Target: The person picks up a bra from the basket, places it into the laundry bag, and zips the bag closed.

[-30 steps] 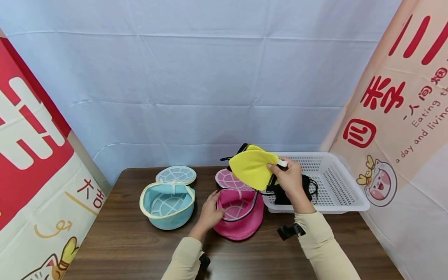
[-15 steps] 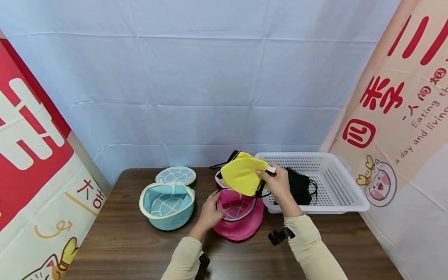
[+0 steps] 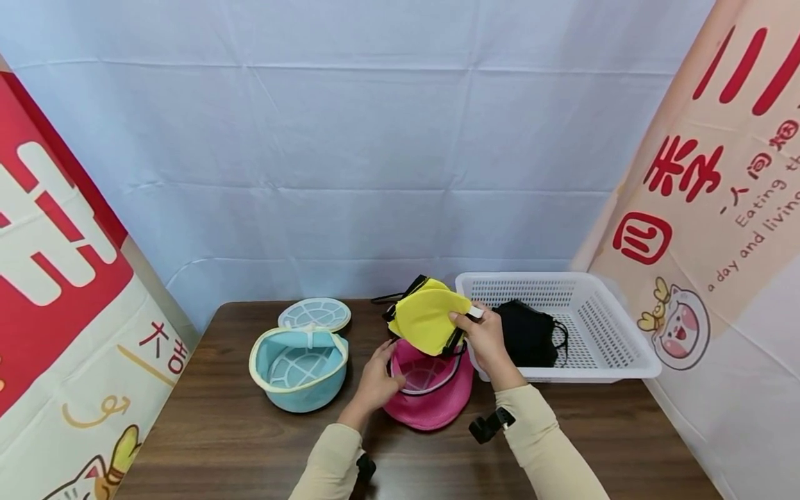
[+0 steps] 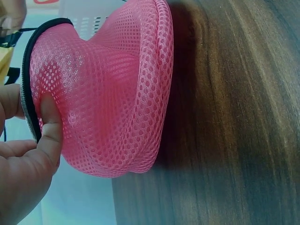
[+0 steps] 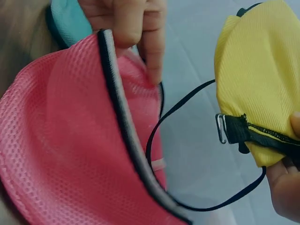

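Note:
My right hand (image 3: 489, 340) pinches a yellow cloth face mask (image 3: 425, 321) with black edging, a white tag and black elastic loops. It hangs over the back of an open pink mesh laundry bag (image 3: 431, 411). In the right wrist view, one elastic loop (image 5: 185, 101) reaches across to the bag's zipped rim (image 5: 123, 119). My left hand (image 3: 375, 382) grips that rim at the left, thumb on one side and fingers on the other, as the left wrist view shows. The bag's lid is hidden behind the mask.
Left of the pink bag stands an open blue mesh laundry bag (image 3: 306, 397), its round lid (image 3: 315, 312) folded back. A white perforated basket (image 3: 619, 344) at the right holds a black cloth item with loops (image 3: 528, 333). A pale cloth hangs behind the table.
My right hand has brought the yellow face mask left and down, from beside the basket to over the pink bag. My left hand has stayed at the rim.

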Demonstrator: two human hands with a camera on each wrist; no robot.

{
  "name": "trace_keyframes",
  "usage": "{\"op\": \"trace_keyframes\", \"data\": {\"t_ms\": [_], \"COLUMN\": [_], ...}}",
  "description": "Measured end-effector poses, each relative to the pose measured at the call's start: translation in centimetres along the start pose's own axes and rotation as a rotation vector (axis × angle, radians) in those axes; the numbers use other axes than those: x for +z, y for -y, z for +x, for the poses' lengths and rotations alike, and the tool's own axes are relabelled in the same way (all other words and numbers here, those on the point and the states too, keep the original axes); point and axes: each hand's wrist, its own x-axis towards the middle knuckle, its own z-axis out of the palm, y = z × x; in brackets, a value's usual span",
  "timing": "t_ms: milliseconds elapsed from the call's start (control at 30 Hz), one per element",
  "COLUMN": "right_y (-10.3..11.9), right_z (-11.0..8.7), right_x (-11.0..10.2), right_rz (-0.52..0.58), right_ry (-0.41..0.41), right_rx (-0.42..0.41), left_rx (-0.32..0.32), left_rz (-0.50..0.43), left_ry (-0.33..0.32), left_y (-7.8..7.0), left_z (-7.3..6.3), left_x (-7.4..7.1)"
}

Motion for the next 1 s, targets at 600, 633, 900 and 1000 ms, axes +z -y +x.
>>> {"op": "trace_keyframes", "data": {"t_ms": [600,633,900,1000], "right_y": [-2.4,-2.4,-2.3,-1.9], "right_z": [0.3,0.3,0.2,0.3], "right_x": [-1.7,-1.7,-2.0,-2.1], "right_rz": [-0.297,-0.312,-0.494,-0.565], "right_ry": [-0.021,-0.020,-0.036,-0.032], "right_rx": [-0.039,-0.046,-0.139,-0.200], "left_rx": [0.027,0.025,0.004,0.005], "left_rz": [-0.016,-0.013,-0.010,-0.010], "left_ry": [-0.027,-0.027,-0.029,-0.026], "left_y": [0.2,0.2,0.2,0.2], "left_z": [0.0,0.0,0.0,0.1], "left_x": [-0.1,-0.1,-0.1,-0.1]}}
